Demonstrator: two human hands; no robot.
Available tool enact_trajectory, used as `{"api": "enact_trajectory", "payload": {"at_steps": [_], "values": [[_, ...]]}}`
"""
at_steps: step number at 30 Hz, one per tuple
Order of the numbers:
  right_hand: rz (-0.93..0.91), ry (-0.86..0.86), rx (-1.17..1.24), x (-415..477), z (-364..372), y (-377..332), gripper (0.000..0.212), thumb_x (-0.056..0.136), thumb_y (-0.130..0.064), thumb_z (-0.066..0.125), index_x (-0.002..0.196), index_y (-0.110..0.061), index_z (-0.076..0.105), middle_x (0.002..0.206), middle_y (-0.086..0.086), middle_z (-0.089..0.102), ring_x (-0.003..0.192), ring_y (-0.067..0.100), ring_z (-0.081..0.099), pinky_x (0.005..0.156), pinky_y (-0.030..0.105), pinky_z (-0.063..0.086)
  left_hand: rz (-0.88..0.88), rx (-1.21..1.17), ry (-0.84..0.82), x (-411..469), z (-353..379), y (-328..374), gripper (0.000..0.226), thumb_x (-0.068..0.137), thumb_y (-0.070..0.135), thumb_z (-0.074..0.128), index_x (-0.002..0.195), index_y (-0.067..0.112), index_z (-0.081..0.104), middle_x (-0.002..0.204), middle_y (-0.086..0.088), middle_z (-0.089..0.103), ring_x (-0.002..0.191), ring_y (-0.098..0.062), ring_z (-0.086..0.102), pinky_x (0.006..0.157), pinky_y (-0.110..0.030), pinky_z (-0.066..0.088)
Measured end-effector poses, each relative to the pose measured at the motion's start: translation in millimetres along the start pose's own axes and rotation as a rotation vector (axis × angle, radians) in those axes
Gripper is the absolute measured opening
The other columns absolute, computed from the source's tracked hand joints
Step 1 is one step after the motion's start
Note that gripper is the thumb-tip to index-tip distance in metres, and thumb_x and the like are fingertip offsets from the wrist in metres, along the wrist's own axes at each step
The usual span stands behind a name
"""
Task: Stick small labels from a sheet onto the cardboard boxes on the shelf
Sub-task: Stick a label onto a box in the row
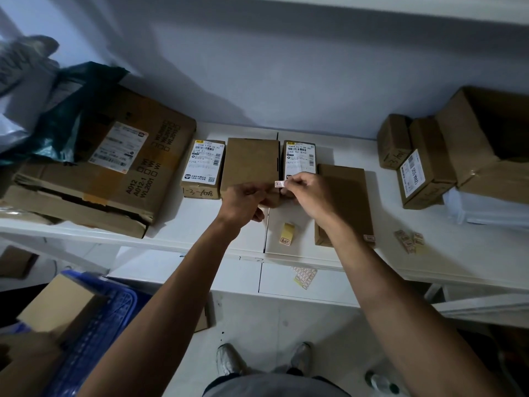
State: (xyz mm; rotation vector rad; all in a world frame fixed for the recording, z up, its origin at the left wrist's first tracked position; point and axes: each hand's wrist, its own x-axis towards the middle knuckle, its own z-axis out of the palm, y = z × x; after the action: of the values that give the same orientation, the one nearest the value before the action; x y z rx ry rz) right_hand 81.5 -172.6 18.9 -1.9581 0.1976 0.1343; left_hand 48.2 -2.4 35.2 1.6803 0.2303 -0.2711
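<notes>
Pinched between the thumb and fingertips of the right hand is a small white label with a red border, held just at the front right corner of a plain brown box on the white shelf. The left hand is curled around the front edge of that same box, fingers closed on it. Left of this box stands a box with a printed shipping label; right of it, partly behind the right hand, is another labelled box. Beside that lies a flat brown box under the right wrist, carrying a small sticker at its front corner. A yellowish label sheet rests on the shelf between the two forearms.
</notes>
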Motion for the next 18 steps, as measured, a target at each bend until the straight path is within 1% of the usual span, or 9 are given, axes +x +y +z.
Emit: {"api": "enact_trajectory", "payload": {"at_steps": [2,3,5,7,9,10,11,14,18], "values": [[0.015,-0.001,0.022,0.8,-0.4,-0.9,0.011,0.092,-0.019,0.068,0.094,-0.013,0.077,0.083,0.000,0.079,0.086,0.010,0.069,0.084,0.028,0.051,0.002,0.007,0.013,1.5,-0.8,-1.9,0.031,0.095,0.003,0.053,0.118,0.011,0.073,0.085,-0.014,0.077,0.048,-0.018,0.054,0.051,-0.025,0.053],[0.027,-0.010,0.031,0.4,-0.9,-1.9,0.010,0.092,-0.018,0.068,0.094,-0.013,0.077,0.084,0.002,0.079,0.086,0.011,0.069,0.081,0.028,0.051,0.003,0.010,0.016,1.9,-1.0,-2.5,0.031,0.095,0.002,0.053,0.118,0.011,0.072,0.083,-0.014,0.077,0.047,-0.018,0.055,0.051,-0.026,0.052],[0.058,-0.050,0.069,-1.5,-1.8,-5.2,0.009,0.093,-0.016,0.067,0.093,-0.014,0.075,0.084,0.005,0.079,0.082,0.014,0.071,0.073,0.029,0.053,0.011,0.005,0.013,1.3,-1.5,-3.0,0.031,0.094,0.001,0.054,0.117,0.011,0.072,0.082,-0.014,0.076,0.047,-0.016,0.057,0.051,-0.026,0.052],[0.077,-0.090,0.109,-3.0,-1.9,-7.9,0.009,0.095,-0.014,0.066,0.093,-0.013,0.074,0.083,0.009,0.078,0.073,0.016,0.070,0.064,0.029,0.054,0.025,0.003,0.008,1.4,-2.3,-5.4,0.030,0.094,0.001,0.055,0.117,0.010,0.071,0.083,-0.017,0.075,0.051,-0.016,0.063,0.050,-0.026,0.051],[0.082,-0.107,0.092,-3.0,-0.7,-10.0,0.010,0.095,-0.013,0.065,0.093,-0.012,0.074,0.082,0.010,0.077,0.068,0.016,0.068,0.059,0.025,0.053,0.036,0.000,0.004,2.7,-4.3,-10.1,0.031,0.094,0.002,0.056,0.119,0.010,0.070,0.086,-0.020,0.076,0.063,-0.025,0.067,0.050,-0.028,0.051],[0.082,-0.109,0.066,-2.8,-0.1,-10.3,0.010,0.095,-0.013,0.065,0.091,-0.012,0.074,0.081,0.009,0.077,0.066,0.016,0.067,0.057,0.024,0.053,0.039,-0.008,0.005,2.9,-5.1,-12.8,0.031,0.094,0.002,0.055,0.120,0.011,0.070,0.087,-0.021,0.075,0.066,-0.029,0.067,0.050,-0.028,0.051],[0.083,-0.111,0.043,-2.2,0.5,-10.5,0.011,0.095,-0.013,0.065,0.090,-0.012,0.074,0.080,0.009,0.077,0.065,0.015,0.067,0.056,0.023,0.053,0.044,-0.018,0.009,2.8,-5.7,-15.3,0.030,0.095,0.002,0.055,0.120,0.011,0.070,0.087,-0.022,0.075,0.064,-0.028,0.067,0.050,-0.028,0.050],[0.095,-0.114,0.016,-0.5,1.0,-9.7,0.011,0.094,-0.014,0.066,0.087,-0.013,0.074,0.079,0.008,0.077,0.062,0.013,0.066,0.055,0.023,0.052,0.055,-0.045,0.022,-0.6,-4.2,-19.2,0.028,0.096,0.003,0.057,0.121,0.011,0.069,0.082,-0.021,0.075,0.050,-0.017,0.062,0.048,-0.026,0.049],[0.115,-0.110,0.024,0.5,2.0,-9.9,0.008,0.091,-0.012,0.070,0.086,-0.010,0.076,0.078,0.011,0.076,0.060,0.014,0.064,0.053,0.022,0.050,0.058,-0.069,0.028,-0.6,-2.0,-22.8,0.029,0.096,0.003,0.058,0.121,0.012,0.069,0.076,-0.016,0.074,0.049,-0.017,0.060,0.048,-0.025,0.049]]}}
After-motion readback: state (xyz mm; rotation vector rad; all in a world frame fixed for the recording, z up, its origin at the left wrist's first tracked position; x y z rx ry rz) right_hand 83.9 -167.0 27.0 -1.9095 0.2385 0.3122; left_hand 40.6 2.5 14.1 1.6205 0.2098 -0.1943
